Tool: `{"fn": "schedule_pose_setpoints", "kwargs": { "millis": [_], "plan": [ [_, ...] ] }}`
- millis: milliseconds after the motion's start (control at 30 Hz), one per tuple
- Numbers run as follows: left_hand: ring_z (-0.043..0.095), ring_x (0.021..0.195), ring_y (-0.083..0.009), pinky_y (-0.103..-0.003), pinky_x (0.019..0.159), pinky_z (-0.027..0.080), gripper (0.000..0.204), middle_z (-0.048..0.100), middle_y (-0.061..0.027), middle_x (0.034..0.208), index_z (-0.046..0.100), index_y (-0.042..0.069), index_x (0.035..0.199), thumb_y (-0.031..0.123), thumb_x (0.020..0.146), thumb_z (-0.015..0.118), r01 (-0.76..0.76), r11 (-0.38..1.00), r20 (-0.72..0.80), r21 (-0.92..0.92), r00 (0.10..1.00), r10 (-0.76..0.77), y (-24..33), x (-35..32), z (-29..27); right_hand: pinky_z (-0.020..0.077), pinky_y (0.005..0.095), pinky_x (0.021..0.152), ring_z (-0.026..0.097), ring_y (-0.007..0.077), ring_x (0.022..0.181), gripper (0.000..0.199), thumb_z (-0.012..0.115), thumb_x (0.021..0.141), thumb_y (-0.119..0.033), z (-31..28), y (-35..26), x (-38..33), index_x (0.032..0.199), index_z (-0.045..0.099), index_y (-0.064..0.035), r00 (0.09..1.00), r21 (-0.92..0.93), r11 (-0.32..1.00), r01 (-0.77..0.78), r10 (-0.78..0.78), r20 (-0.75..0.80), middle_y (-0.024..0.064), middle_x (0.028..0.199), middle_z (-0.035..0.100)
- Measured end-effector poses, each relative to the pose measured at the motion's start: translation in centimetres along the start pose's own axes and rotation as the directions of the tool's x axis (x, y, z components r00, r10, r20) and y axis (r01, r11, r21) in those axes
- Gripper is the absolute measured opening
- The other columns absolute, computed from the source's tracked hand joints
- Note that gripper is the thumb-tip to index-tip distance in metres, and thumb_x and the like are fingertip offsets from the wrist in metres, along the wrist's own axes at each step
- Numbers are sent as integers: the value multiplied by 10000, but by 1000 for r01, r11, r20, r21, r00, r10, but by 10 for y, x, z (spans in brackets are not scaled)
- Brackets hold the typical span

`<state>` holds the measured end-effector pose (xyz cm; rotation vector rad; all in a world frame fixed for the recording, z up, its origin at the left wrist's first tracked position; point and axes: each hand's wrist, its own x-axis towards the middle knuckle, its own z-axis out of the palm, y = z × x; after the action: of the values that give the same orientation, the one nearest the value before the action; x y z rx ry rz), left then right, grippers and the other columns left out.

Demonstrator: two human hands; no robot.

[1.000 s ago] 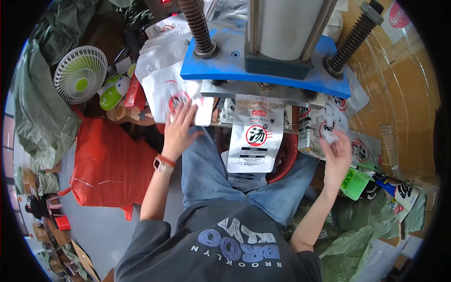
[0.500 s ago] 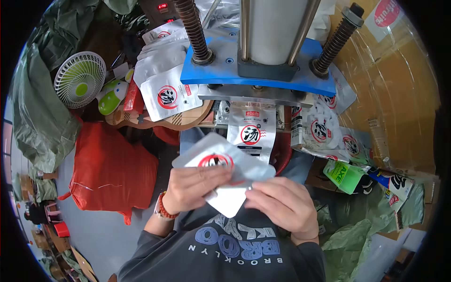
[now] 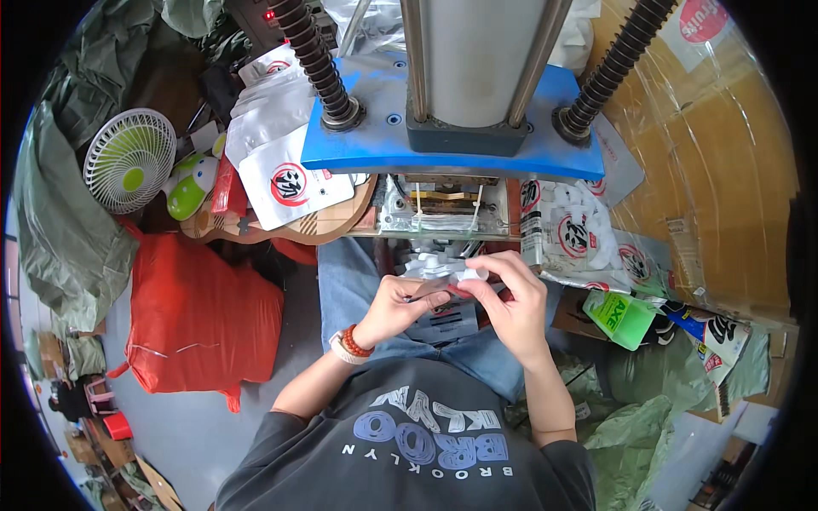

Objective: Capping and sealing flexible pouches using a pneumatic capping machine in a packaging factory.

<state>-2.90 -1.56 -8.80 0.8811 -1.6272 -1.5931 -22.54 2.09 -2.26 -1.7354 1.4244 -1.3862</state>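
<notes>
My left hand point(image 3: 399, 310) is pinching a pouch point(image 3: 436, 288), my right hand point(image 3: 518, 305) a white spout point(image 3: 474, 274); my grip is partly hiding both.

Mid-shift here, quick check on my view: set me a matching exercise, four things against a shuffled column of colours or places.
Things:
1. Round fan
2. Bulging sack
3. Press plate
4. Small white piece

Colours or places:
A. Blue
B. At the fingertips of the right hand
C. White grille with a green centre
D. Red

Right pairs: 1-C, 2-D, 3-A, 4-B
</notes>
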Motion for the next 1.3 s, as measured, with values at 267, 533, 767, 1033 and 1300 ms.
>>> {"fn": "schedule_pose_setpoints", "kwargs": {
  "millis": [267,533,767,1033,1300],
  "plan": [
    [638,808,-73,-234,712,507,253,715,-55,912,707,-40,1011,192,914,681,227,913,-175,-338,938,-298,20,27,-6,447,325,897,585,210,1001,226,636,877,2,-33,-11,-19,1096,605,50,959,-167,986,25,-71,-273,160,1101,615],
    [664,852,-109,-260,777,509,179,718,-71,960,698,-13,1013,109,885,670,240,821,-170,-518,912,-374,27,62,-10,475,273,655,617,187,680,103,641,857,40,-48,-12,-54,958,651,54,1000,-152,988,-7,2,-28,119,774,664],
    [662,850,-104,-257,770,509,160,718,-54,970,701,15,1014,102,884,669,224,831,-170,-509,920,-352,10,64,-17,478,308,683,631,239,750,171,681,836,-23,-49,-6,-66,1005,667,-3,965,-194,969,-155,191,181,130,818,659],
    [581,662,-90,-229,597,455,137,645,-48,799,634,-20,931,66,841,690,-130,928,-599,348,731,327,65,-5,-27,408,442,997,526,359,1157,431,665,849,-254,48,65,-110,1242,587,-95,782,-409,898,165,134,609,176,1216,577],
    [654,952,-190,-301,774,506,91,686,-40,1018,686,78,950,71,864,656,-985,154,-118,-73,161,980,186,-61,31,286,494,1096,403,410,1293,542,655,834,-253,169,243,-141,1328,527,-73,878,-559,828,52,228,420,191,1376,486]
  ]
}}
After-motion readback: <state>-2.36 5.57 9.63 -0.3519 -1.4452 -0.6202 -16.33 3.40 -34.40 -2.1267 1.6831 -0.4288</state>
